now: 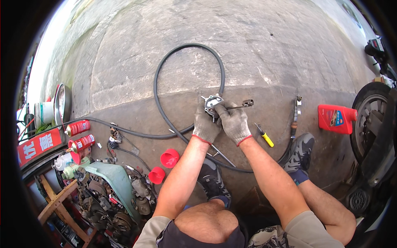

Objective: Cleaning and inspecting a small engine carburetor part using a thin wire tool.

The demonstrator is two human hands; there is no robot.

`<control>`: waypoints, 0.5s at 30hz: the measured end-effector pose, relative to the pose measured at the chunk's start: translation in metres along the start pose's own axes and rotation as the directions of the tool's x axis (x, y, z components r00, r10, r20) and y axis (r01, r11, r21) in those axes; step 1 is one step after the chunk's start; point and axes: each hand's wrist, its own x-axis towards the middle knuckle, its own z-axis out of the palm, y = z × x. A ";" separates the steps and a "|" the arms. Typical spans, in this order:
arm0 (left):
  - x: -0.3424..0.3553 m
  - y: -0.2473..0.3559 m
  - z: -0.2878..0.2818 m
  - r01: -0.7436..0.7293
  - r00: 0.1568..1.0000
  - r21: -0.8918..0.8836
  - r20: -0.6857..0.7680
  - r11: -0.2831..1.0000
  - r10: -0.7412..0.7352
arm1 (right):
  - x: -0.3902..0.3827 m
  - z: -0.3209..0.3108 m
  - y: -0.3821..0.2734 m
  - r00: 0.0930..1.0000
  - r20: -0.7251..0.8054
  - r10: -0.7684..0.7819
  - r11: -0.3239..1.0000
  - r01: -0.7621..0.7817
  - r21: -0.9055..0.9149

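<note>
My gloved left hand (205,125) is closed round a small silver metal housing (213,100) with short spouts, held above the hose loop's lower part. My gloved right hand (233,122) is against the housing's right side, its fingers curled on a thin dark stem that ends in a small dark metal piece (247,103); whether the two are joined I cannot tell. A black hose (223,72) loops on the concrete around my hands. A silver metal bar (223,157) lies under my arms, and a yellow-handled screwdriver (264,136) lies to the right.
An air tool (295,120), red jug (335,118) and wheel (364,124) stand or lie right. Left are red spray cans (80,142), red cups (168,157), a pale green tray (118,175) of parts and a wooden frame (56,198). My feet (302,155) flank the work.
</note>
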 end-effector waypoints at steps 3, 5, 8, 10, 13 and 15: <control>0.002 0.001 -0.006 0.015 0.992 -0.029 0.126 0.999 -0.012 | 0.000 0.005 0.006 0.999 -0.017 -0.030 0.999 0.030 -0.012; 0.002 -0.003 -0.004 -0.009 0.997 -0.008 0.082 1.000 0.010 | 0.000 0.005 0.015 0.992 -0.059 -0.108 0.994 0.106 -0.031; 0.006 0.003 -0.016 -0.002 0.987 -0.052 0.158 0.999 0.011 | -0.003 0.011 0.016 0.997 -0.025 -0.075 0.995 0.074 -0.061; 0.003 0.002 -0.013 -0.010 0.981 -0.028 0.193 1.000 0.015 | -0.005 0.010 0.025 0.930 0.008 -0.367 0.881 0.350 -0.318; 0.002 0.003 -0.012 0.000 0.973 -0.047 0.231 0.999 0.010 | -0.001 0.005 0.025 0.857 0.092 -0.507 0.721 0.480 -0.500; 0.003 0.002 -0.012 0.028 0.971 -0.090 0.238 0.996 -0.006 | 0.000 0.004 0.021 0.866 0.040 -0.498 0.783 0.469 -0.408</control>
